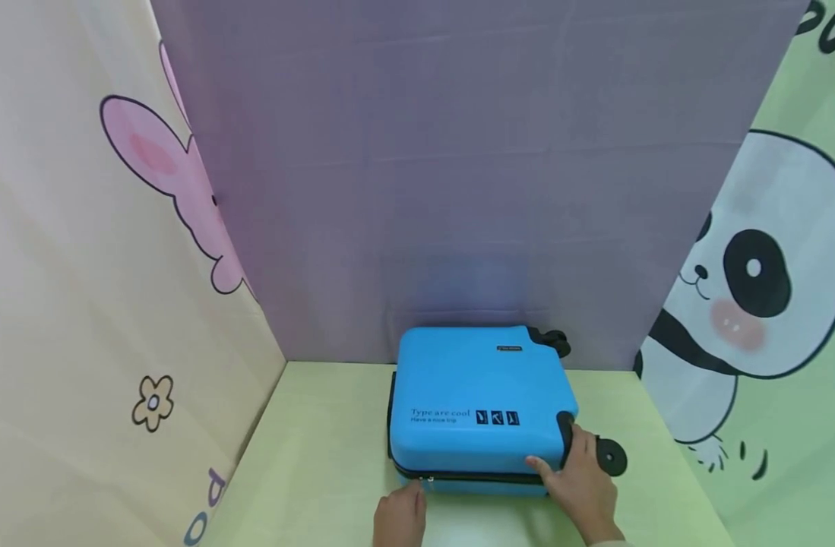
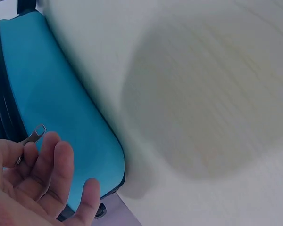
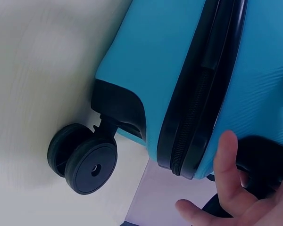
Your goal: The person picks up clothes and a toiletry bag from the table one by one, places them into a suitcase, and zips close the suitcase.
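Note:
A bright blue hard-shell suitcase (image 1: 482, 387) lies flat, its black zipper seam (image 1: 485, 476) facing me. At the left part of this seam is my left hand (image 1: 400, 515). Its thumb and curled finger pinch a metal zipper pull (image 2: 36, 133), whose looped end sticks out past the fingers. My right hand (image 1: 584, 486) holds the near right corner of the lid, at the black corner guard (image 1: 564, 433). The thumb lies on the lid's front side, and the fingers lie around the corner. Some right fingertips are hidden in the right wrist view.
Black wheels (image 1: 612, 457) stick out from the suitcase's right side, one close beside my right hand. The suitcase lies on a pale yellow-green table (image 1: 308, 456). A grey-purple cloth (image 1: 458, 190) hangs behind it, with cartoon-printed panels on the left and right.

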Available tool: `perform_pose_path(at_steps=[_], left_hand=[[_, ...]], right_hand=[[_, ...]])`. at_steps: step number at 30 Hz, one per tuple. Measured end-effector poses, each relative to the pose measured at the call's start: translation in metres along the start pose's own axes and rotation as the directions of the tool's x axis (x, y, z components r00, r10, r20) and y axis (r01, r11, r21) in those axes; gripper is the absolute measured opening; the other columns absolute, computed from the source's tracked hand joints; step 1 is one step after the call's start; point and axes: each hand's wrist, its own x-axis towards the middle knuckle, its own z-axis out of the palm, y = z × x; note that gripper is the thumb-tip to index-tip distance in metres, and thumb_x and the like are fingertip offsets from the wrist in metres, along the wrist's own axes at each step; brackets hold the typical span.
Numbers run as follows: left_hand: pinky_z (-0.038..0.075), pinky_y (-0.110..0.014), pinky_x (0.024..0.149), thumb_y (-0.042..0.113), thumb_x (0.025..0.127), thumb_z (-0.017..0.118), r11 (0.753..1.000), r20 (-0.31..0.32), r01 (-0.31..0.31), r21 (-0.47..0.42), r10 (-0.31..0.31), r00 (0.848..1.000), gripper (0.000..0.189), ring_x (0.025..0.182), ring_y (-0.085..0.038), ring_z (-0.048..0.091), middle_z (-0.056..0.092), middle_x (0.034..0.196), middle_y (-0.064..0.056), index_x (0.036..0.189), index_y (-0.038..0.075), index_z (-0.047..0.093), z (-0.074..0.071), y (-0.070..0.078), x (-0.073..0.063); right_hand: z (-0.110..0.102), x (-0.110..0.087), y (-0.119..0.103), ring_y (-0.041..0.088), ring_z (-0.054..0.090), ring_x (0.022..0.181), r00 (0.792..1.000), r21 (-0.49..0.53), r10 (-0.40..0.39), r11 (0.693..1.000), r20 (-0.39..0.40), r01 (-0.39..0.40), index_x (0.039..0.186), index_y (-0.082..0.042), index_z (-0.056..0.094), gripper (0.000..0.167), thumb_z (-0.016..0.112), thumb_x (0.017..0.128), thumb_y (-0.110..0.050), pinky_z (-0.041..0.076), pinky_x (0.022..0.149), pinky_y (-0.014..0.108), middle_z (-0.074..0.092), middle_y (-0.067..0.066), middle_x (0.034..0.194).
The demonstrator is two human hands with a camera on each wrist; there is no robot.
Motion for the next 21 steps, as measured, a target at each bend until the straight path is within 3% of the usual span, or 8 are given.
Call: perform_pose_path(at_steps=[3,9,12,14,16,17,20,21], left_hand=[[0.029,-0.027,0.049,0.018,0.095,0.068,1.0,0.028,-0.016,-0.008,0.016,0.999,0.035,0.047,-0.006,0.034,0.039,0.054,0.012,0.066,0.021,0.048,-0.004,0.0,0.001],[0.029,-0.024,0.048,0.026,0.096,0.067,0.995,0.071,-0.092,-0.041,0.095,0.993,0.038,0.047,-0.004,0.033,0.037,0.055,0.013,0.063,0.022,0.049,-0.026,0.003,0.008],[0.029,-0.021,0.049,0.024,0.096,0.066,0.993,0.011,-0.099,-0.059,0.1,0.995,0.038,0.049,-0.001,0.033,0.038,0.056,0.014,0.062,0.023,0.05,-0.037,0.005,0.016],[0.03,-0.019,0.05,0.019,0.095,0.066,0.993,-0.082,-0.095,-0.076,0.089,0.993,0.037,0.05,0.0,0.033,0.04,0.057,0.014,0.062,0.023,0.05,-0.044,0.008,0.02],[0.033,-0.018,0.051,0.015,0.092,0.068,0.99,-0.218,-0.117,-0.084,0.096,0.971,0.034,0.053,0.002,0.036,0.044,0.059,0.014,0.063,0.023,0.053,-0.051,0.011,0.025],[0.036,-0.018,0.052,0.013,0.09,0.07,0.987,-0.293,-0.136,-0.089,0.105,0.95,0.031,0.055,0.002,0.039,0.046,0.061,0.014,0.064,0.023,0.055,-0.054,0.013,0.027],[0.044,-0.019,0.057,0.009,0.086,0.074,0.973,-0.48,-0.214,-0.086,0.147,0.865,0.022,0.066,-0.001,0.047,0.055,0.07,0.011,0.07,0.02,0.063,-0.065,0.019,0.038],[0.047,-0.021,0.06,0.01,0.086,0.074,0.969,-0.51,-0.232,-0.083,0.159,0.845,0.017,0.072,-0.003,0.05,0.058,0.075,0.008,0.074,0.018,0.065,-0.069,0.022,0.042]], right_hand=[[0.001,0.0,0.001,0.037,0.063,0.082,1.0,0.004,-0.004,1.0,0.0,0.004,0.152,0.005,0.026,0.131,0.068,0.068,-0.087,0.054,0.064,0.056,0.033,0.032,0.147],[0.003,0.0,0.003,0.041,0.064,0.087,1.0,0.017,-0.014,1.0,0.003,0.014,0.152,0.005,0.025,0.132,0.066,0.069,-0.088,0.054,0.067,0.058,0.032,0.032,0.148],[0.004,0.0,0.002,0.038,0.063,0.082,1.0,0.02,-0.023,1.0,-0.003,0.023,0.152,0.005,0.024,0.132,0.065,0.069,-0.089,0.054,0.064,0.056,0.032,0.032,0.147],[0.003,0.0,0.002,0.036,0.063,0.079,1.0,0.021,-0.028,0.999,-0.005,0.028,0.152,0.005,0.024,0.132,0.065,0.069,-0.089,0.054,0.063,0.054,0.031,0.032,0.147],[0.003,0.0,0.002,0.035,0.062,0.077,1.0,0.025,-0.03,0.999,-0.004,0.03,0.153,0.005,0.023,0.131,0.065,0.07,-0.088,0.053,0.062,0.053,0.03,0.032,0.147],[0.003,0.0,0.002,0.034,0.062,0.077,1.0,0.026,-0.03,0.999,-0.004,0.03,0.153,0.005,0.023,0.131,0.065,0.07,-0.088,0.053,0.061,0.052,0.03,0.032,0.147],[0.004,0.0,0.003,0.034,0.062,0.076,1.0,0.031,-0.026,0.999,-0.004,0.026,0.153,0.005,0.023,0.132,0.065,0.07,-0.088,0.053,0.061,0.052,0.029,0.031,0.147],[0.004,0.0,0.003,0.034,0.061,0.076,1.0,0.032,-0.024,0.999,-0.003,0.024,0.153,0.005,0.023,0.132,0.065,0.069,-0.088,0.053,0.061,0.051,0.029,0.031,0.147]])
